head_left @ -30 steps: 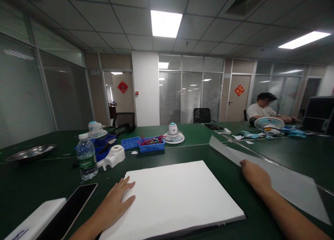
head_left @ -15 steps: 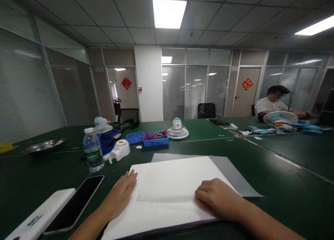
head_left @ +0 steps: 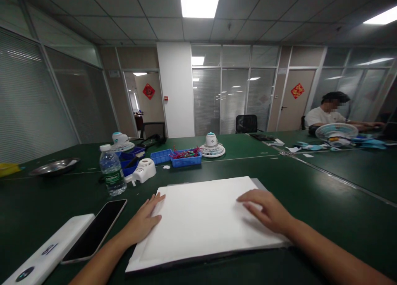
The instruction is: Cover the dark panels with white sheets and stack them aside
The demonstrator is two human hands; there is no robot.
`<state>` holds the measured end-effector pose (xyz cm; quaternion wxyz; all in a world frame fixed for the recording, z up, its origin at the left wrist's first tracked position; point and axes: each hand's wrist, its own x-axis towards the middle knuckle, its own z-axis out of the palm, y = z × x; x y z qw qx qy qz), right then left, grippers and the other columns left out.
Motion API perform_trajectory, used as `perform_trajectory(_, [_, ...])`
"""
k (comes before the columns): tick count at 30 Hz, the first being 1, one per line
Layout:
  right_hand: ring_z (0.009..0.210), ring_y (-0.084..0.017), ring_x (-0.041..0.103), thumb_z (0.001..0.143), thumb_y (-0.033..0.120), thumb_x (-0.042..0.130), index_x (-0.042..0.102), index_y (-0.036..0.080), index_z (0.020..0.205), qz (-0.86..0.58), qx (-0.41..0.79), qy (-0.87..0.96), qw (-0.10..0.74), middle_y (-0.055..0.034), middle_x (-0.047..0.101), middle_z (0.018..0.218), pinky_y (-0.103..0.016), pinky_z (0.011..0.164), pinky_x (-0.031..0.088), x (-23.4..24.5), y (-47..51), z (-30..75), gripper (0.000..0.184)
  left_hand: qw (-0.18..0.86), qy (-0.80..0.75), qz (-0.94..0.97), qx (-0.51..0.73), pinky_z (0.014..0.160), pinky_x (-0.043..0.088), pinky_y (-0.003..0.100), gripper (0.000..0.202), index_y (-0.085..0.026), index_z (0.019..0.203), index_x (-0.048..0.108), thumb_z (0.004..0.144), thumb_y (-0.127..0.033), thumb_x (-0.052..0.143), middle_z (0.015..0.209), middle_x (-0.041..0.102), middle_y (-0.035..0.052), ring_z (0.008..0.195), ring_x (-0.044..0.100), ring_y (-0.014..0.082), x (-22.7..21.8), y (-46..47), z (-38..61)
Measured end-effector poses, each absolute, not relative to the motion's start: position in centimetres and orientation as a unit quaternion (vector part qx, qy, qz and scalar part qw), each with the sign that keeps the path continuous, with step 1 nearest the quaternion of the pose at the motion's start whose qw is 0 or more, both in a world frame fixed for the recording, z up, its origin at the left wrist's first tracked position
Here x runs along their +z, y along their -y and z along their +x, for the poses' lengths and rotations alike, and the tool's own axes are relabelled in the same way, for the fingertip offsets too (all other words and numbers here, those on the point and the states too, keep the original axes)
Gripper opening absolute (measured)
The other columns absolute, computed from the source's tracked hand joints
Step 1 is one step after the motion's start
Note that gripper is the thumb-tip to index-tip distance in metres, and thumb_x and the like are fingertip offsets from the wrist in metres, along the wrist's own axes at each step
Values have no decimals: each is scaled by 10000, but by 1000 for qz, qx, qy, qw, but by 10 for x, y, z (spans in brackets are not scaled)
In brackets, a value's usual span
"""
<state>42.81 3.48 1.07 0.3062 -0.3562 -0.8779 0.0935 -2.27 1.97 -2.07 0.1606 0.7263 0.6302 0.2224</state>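
1 right hand [head_left: 269, 210] has uncurled, seemingly just above white paper [head_left: 198, 219].

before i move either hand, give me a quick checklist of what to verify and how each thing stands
1. Left hand on the left edge of the paper: ok.
2. Right hand touching the paper: cannot tell; it is over the right part, but contact is unclear.
3. Gray sheet fully covered: not ok; it shows past the paper's far right corner.
4. Bottle upright, capped and apart from the paper: ok.
5. Phone off the paper: ok, it lies to the left.
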Motion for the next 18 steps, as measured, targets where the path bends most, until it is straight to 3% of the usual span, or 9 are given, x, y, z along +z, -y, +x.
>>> perform_trajectory(4, [1189,-272,621,984,543,358,713,208,1159,-578,93,720,373,-102,698,1248,-419,1047,451,-3,-87,490,518,164,-628,720,247,1249,171,527,632,-147,1490,457,861,-203,447,1617,328,102,1517,246,272,-19,-20,-22])
perform_trajectory(9, [1186,-315,636,936,582,371,662,166,1271,-654,118,658,354,-136,677,1290,-458,1035,487,-24,-115,508,609,129,-630,720,262,1232,198,562,538,-236,1470,496,963,-409,446,1619,346,66,1512,261,299,-25,-24,-23])
perform_trajectory(15, [1463,-345,325,882,740,390,526,224,1459,-651,188,670,302,-46,474,1526,-523,1225,231,-45,-118,493,786,60,-618,751,222,1164,328,599,561,-349,1494,442,944,-435,518,1623,345,15,1494,293,332,-35,-37,-33])
perform_trajectory(18, [1487,-357,249,881,758,378,465,239,1507,-661,199,664,288,-30,413,1563,-561,1227,198,-43,-118,491,818,8,-584,782,218,1136,377,590,555,-378,1490,439,942,-413,522,1602,374,4,1468,342,336,-45,-47,-42])
